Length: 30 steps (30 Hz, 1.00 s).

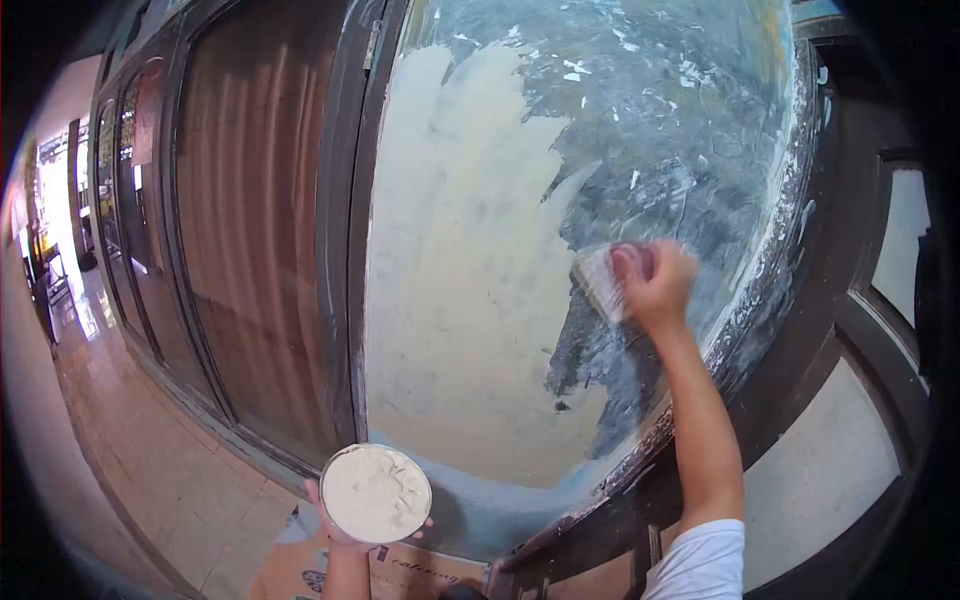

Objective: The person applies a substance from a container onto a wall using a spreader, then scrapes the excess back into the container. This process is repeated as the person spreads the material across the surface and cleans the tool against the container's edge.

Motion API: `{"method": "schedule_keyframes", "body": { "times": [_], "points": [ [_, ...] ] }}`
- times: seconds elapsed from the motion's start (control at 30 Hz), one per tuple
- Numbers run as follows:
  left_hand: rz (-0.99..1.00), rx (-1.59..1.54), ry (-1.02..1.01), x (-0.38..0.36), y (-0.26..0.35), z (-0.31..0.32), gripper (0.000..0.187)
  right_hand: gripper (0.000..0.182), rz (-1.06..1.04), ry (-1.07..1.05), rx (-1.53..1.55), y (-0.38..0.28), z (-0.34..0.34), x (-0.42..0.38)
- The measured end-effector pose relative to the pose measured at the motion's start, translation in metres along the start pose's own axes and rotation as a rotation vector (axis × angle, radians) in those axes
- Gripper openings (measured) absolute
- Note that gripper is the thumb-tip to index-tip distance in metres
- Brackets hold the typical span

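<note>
My right hand (pixel 655 285) is closed around a putty scraper (pixel 602 282), whose pale, smeared blade lies against or very near the wall. Motion blurs both slightly. The wall (pixel 690 130) is rough and blue-grey here, while cream putty (pixel 460 250) covers its left part with a ragged edge beside the scraper. Low in front, my left hand (pixel 345 525) supports a round tub of cream putty (pixel 377 492) from below, fingers curled around its sides. The putty's surface is uneven, with scooped marks on the right.
To the left stands a dark-framed glass door (pixel 260 220) with a brown curtain behind it. Dark wood panelling (pixel 800 330) borders the wall on the right. Printed cardboard (pixel 410 575) lies on the floor below the tub. A tiled floor (pixel 150 440) runs off to the left.
</note>
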<state>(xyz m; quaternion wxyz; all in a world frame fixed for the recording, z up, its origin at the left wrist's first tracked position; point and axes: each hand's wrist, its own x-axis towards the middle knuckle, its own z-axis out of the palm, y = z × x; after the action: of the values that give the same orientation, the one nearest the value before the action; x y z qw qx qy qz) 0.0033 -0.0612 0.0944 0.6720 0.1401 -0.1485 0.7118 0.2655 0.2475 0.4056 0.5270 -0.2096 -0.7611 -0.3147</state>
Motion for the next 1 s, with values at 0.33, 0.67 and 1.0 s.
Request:
{"method": "schedule_keyframes", "body": {
  "times": [0.33,0.67,1.0],
  "points": [
    [-0.054,0.013,-0.053,0.025,-0.015,0.0,0.109,0.039,0.168,0.287,-0.035,0.012,-0.001,0.021],
    [0.014,-0.049,0.079,0.022,-0.049,0.003,0.107,0.037,0.401,0.153,0.299,-0.003,-0.031,0.036],
    [0.101,0.054,0.291,-0.012,-0.047,-0.044,0.12,0.036,0.012,0.154,-0.036,0.002,0.003,-0.021]
  ]
}}
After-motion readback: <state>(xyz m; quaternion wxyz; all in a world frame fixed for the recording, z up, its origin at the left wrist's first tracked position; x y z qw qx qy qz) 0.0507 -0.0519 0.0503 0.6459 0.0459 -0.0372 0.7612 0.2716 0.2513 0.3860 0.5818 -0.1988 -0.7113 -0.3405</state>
